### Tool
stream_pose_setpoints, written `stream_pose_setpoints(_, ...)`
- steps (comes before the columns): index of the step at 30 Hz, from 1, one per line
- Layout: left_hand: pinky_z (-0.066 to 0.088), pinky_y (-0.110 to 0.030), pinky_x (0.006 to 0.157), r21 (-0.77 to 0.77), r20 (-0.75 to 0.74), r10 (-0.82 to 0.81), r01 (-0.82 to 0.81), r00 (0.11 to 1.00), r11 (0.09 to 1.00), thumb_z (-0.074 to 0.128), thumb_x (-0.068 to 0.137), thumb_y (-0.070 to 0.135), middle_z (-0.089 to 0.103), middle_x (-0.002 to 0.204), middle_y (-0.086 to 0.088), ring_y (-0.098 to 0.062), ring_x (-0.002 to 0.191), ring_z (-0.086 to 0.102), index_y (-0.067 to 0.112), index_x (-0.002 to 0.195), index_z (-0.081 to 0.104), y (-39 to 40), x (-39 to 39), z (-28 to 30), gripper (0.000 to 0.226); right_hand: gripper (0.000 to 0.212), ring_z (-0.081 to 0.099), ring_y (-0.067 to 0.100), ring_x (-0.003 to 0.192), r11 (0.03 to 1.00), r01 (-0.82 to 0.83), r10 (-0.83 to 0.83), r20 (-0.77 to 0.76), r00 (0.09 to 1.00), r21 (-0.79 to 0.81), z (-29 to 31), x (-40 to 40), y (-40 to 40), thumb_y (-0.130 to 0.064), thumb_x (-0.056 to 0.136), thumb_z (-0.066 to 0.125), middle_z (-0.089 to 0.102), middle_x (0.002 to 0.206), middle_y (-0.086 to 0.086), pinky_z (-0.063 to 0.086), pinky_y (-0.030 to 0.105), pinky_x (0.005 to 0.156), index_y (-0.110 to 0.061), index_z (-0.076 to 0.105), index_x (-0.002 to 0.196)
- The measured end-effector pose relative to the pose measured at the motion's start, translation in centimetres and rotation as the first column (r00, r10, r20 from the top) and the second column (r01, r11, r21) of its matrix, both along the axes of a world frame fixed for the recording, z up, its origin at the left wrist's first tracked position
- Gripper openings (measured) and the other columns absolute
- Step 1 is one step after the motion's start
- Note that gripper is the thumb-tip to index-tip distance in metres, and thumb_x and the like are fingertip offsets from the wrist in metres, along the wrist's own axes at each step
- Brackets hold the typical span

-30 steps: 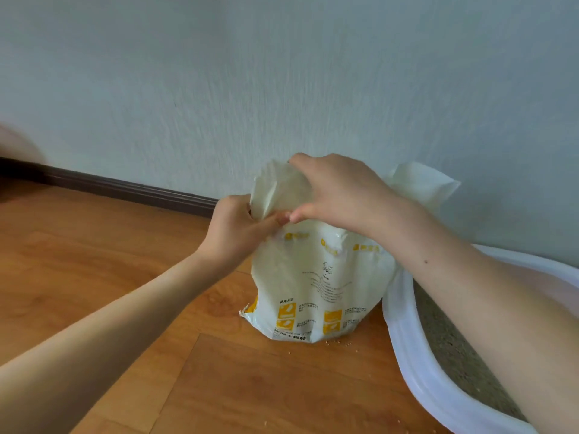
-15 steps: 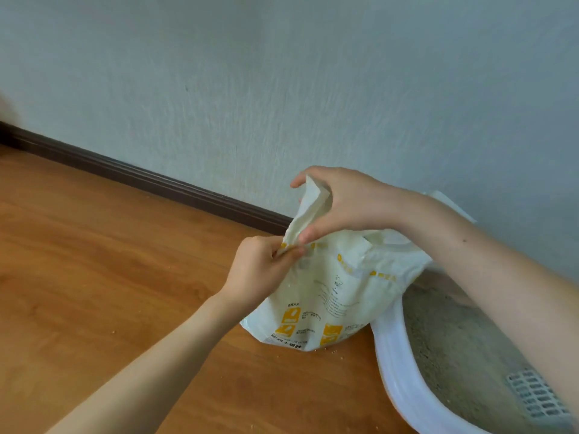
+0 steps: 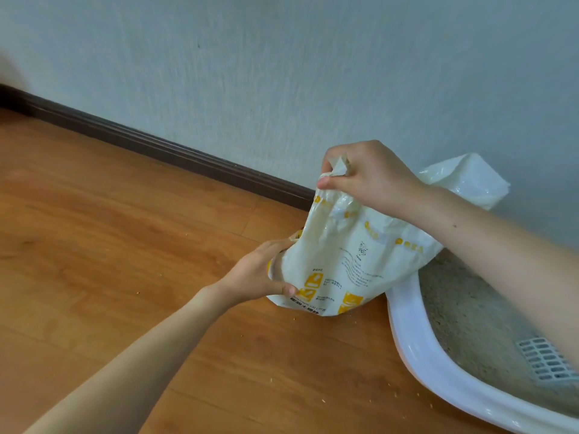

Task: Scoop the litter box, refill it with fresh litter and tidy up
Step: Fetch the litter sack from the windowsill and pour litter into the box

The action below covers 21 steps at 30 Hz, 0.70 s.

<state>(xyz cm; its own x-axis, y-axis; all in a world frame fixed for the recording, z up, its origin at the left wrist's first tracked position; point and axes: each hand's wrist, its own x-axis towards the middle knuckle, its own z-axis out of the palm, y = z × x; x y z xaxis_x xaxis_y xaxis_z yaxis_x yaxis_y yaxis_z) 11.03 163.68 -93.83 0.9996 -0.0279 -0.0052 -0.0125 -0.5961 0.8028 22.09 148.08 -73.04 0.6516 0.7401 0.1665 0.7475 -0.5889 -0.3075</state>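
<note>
While tilted toward litter box: litter bag
Right hand: grip pinching bag's top corner;
Left hand: grip holding bag's lower side

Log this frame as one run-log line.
phase: refill prep | left hand: grips litter bag lower side | right hand: pinches bag top | litter box: beside bag, scoop inside

Litter bag crinkly glossy plastic; litter box smooth shiny plastic; floor wood.
</note>
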Motion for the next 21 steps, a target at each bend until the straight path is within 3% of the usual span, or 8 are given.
stream_pose_setpoints(3, 0.038, -0.022, 0.101, -0.09, 0.0, 0.086, -0.085, 0.996, 0.992, 0.078, 0.071, 0.045, 0.051, 0.137, 0.018, 0.002, 0.123, 0.046, 0.032, 0.132, 0.054, -1.0, -0.4, -1.2, 0.067, 0.016, 0.047, -0.002, 0.055, 0.999, -0.035, 0.035, 0.023, 0.999, -0.036, 0.1, -0.1, -0.4, -0.037, 0.087, 0.066, 0.052, 0.052, -0.02, 0.029, 0.018, 0.053, -0.022, 0.065, 0.082)
stream_pose_setpoints(6, 0.041, -0.026, 0.066, -0.12, 0.103, 0.206, -0.193, 0.973, 0.974, 0.07, 0.079, 0.027, 0.064, 0.078, 0.008, -0.008, 0.073, 0.052, 0.024, 0.079, 0.068, -2.6, -0.6, -1.1, 0.003, 0.023, 0.042, 0.005, 0.051, 0.997, -0.07, 0.072, 0.068, 0.995, -0.036, 0.0, -0.4, -0.7, -0.033, 0.092, 0.062, 0.047, 0.047, -0.009, 0.031, 0.023, 0.055, -0.011, 0.068, 0.089)
stream_pose_setpoints(8, 0.027, -0.021, 0.052, -0.08, 0.186, 0.273, -0.263, 0.944, 0.962, 0.068, 0.082, 0.017, 0.045, 0.053, 0.007, -0.01, 0.055, 0.036, 0.029, 0.051, 0.046, -3.3, -0.3, -1.0, 0.039, 0.029, 0.036, 0.014, 0.051, 0.996, -0.085, 0.085, 0.089, 0.992, -0.008, -0.1, -0.5, -1.0, -0.03, 0.093, 0.061, 0.035, 0.043, -0.001, 0.034, 0.031, 0.06, -0.001, 0.067, 0.088)
stream_pose_setpoints(10, 0.017, -0.02, 0.046, -0.015, 0.238, 0.306, -0.312, 0.922, 0.95, 0.069, 0.083, 0.013, 0.032, 0.046, 0.003, -0.011, 0.049, 0.028, 0.025, 0.049, 0.025, -3.5, 0.0, -0.6, 0.057, 0.03, 0.04, 0.009, 0.054, 0.994, -0.102, 0.1, 0.087, 0.991, 0.023, -0.1, -0.5, -1.2, -0.028, 0.093, 0.061, 0.044, 0.046, -0.006, 0.033, 0.029, 0.058, 0.002, 0.066, 0.086)
stream_pose_setpoints(13, 0.015, -0.022, 0.044, 0.02, 0.235, 0.323, -0.337, 0.917, 0.941, 0.07, 0.082, 0.01, 0.018, 0.044, 0.004, -0.014, 0.046, 0.02, 0.022, 0.049, 0.019, -3.9, 0.6, 0.9, 0.062, 0.019, 0.047, -0.01, 0.054, 0.992, -0.076, 0.068, 0.079, 0.995, 0.098, 0.4, -0.7, -1.3, -0.019, 0.092, 0.063, 0.048, 0.049, -0.03, 0.032, 0.012, 0.053, -0.003, 0.068, 0.082)
stream_pose_setpoints(15, 0.013, -0.02, 0.044, 0.074, 0.269, 0.279, -0.308, 0.922, 0.948, 0.068, 0.083, 0.011, 0.019, 0.043, 0.005, -0.015, 0.047, 0.021, 0.021, 0.047, 0.021, -4.0, 1.4, 2.7, 0.06, 0.012, 0.048, -0.02, 0.055, 0.983, -0.046, 0.034, 0.07, 0.997, 0.176, 1.3, -0.9, -1.6, -0.005, 0.09, 0.061, 0.045, 0.042, -0.027, 0.032, 0.003, 0.055, -0.002, 0.068, 0.082)
stream_pose_setpoints(18, 0.014, -0.019, 0.045, 0.175, 0.408, 0.156, -0.245, 0.9, 0.954, 0.062, 0.08, 0.017, 0.019, 0.039, 0.007, -0.015, 0.044, 0.022, 0.02, 0.047, 0.027, -4.7, 3.3, 6.8, 0.048, 0.011, 0.047, -0.008, 0.046, 0.91, 0.059, -0.09, 0.058, 0.994, 0.41, 3.2, 0.0, -3.3, -0.004, 0.087, 0.064, 0.042, 0.04, -0.022, 0.03, 0.006, 0.053, 0.0, 0.07, 0.078)
stream_pose_setpoints(21, 0.022, -0.024, 0.048, 0.246, 0.441, 0.127, -0.255, 0.889, 0.935, 0.056, 0.078, 0.024, 0.024, 0.041, 0.004, -0.02, 0.047, 0.03, 0.019, 0.046, 0.028, -5.6, 4.8, 11.0, 0.043, 0.012, 0.035, 0.003, 0.044, 0.735, 0.174, -0.235, 0.004, 0.972, 0.655, 4.9, 1.2, -6.2, -0.012, 0.082, 0.069, 0.059, 0.055, -0.011, 0.029, 0.014, 0.053, -0.002, 0.072, 0.076)
